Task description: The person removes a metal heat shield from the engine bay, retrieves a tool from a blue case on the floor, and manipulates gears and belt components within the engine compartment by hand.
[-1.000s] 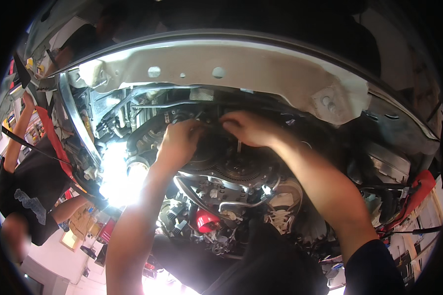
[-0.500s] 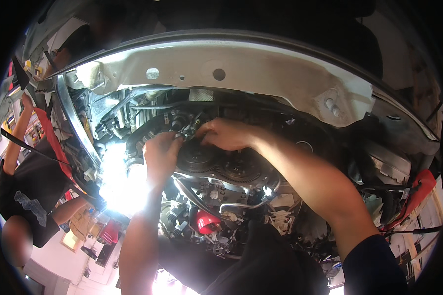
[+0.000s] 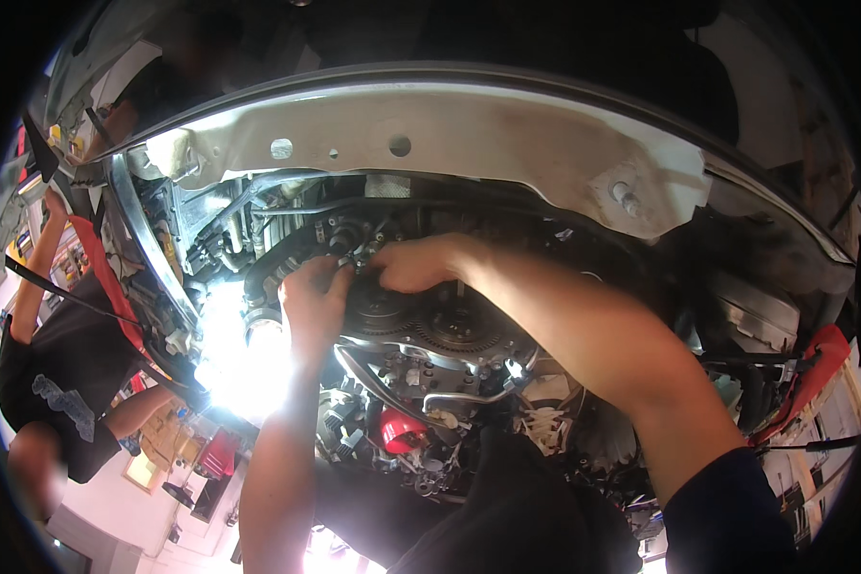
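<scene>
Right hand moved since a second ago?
Yes: the right hand has shifted to the left, judged against the round red part low in the engine bay.

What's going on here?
A person's bare left hand and right hand are close together over an exposed grey-and-black metal engine, at a cluster of small dark-and-silver metal parts. The fingers hide whether anything is gripped. Just below and to the right in the picture sits a dark, round toothed metal wheel; further down is a shiny red round part. Another person in a dark printed shirt is at the left.
</scene>
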Available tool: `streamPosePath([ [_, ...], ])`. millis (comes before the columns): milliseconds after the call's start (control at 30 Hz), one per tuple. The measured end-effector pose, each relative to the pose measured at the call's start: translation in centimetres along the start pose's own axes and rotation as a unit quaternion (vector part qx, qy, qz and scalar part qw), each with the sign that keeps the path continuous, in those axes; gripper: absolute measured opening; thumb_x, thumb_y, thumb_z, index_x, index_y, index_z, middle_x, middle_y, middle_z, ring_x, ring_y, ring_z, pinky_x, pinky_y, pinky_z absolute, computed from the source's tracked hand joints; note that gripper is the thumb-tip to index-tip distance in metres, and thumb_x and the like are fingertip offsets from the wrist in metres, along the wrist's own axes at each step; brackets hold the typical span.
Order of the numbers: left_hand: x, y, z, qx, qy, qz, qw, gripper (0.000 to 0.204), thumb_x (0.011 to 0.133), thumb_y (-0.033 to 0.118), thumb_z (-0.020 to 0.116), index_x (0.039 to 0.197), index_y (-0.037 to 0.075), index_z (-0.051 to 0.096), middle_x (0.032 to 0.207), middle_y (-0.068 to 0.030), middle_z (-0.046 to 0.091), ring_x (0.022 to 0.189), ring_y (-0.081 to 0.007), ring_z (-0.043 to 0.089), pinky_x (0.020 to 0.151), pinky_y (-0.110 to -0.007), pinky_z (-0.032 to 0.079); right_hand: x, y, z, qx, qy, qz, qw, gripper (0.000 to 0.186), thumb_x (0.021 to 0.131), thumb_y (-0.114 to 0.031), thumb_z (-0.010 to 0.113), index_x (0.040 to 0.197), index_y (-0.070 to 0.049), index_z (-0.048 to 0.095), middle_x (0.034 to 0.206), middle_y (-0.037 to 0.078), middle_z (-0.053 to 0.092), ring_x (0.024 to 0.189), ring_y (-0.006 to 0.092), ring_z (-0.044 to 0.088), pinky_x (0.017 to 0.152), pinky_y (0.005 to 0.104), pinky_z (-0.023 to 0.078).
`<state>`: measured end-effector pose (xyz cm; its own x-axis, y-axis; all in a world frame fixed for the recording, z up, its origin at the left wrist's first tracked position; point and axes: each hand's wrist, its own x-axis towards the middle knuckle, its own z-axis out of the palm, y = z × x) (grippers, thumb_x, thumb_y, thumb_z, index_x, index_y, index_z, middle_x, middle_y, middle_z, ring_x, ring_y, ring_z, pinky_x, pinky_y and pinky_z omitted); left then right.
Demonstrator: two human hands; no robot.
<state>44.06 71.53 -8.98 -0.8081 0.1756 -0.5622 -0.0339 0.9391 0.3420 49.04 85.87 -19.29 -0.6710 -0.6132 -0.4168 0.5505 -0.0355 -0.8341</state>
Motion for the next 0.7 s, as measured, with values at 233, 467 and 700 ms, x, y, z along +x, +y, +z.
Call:
streamPosePath([
  [233,0.2,-0.1,0.3,0.007,-0.005,0.010,1.000,0.025,0.080,0.019,0.065,0.095,-0.001,0.067,0.089,-0.0168,0.068,0.083,-0.0265,0.066,0.076,-0.033,0.048,0.2,0.7,-0.5,-0.031,-0.005,-0.004,1.000,0.034,0.078,-0.008,0.052,0.109,-0.003,0.063,0.101,0.014,0.066,0.095,0.0234,0.061,0.083,0.0349,0.047],
  [467,0.2,-0.8,0.6,0.007,0.033,0.049,0.998,0.021,0.082,0.012,0.064,0.092,-0.007,0.064,0.078,-0.0108,0.068,0.071,-0.0136,0.064,0.065,-0.025,0.047,-0.4,0.2,-0.7,-0.095,0.044,-0.070,0.992,0.031,0.079,-0.009,0.051,0.107,-0.007,0.064,0.091,0.015,0.067,0.087,0.0228,0.063,0.078,0.0344,0.048],
  [700,0.3,-1.1,0.9,-0.009,0.026,0.044,0.999,0.021,0.083,0.011,0.065,0.093,-0.008,0.063,0.079,-0.0110,0.067,0.072,-0.0141,0.064,0.066,-0.024,0.048,-0.3,0.4,-1.0,0.038,-0.015,0.019,0.999,0.036,0.081,-0.010,0.051,0.116,-0.005,0.059,0.099,0.011,0.064,0.090,0.0205,0.061,0.075,0.0351,0.050],
])
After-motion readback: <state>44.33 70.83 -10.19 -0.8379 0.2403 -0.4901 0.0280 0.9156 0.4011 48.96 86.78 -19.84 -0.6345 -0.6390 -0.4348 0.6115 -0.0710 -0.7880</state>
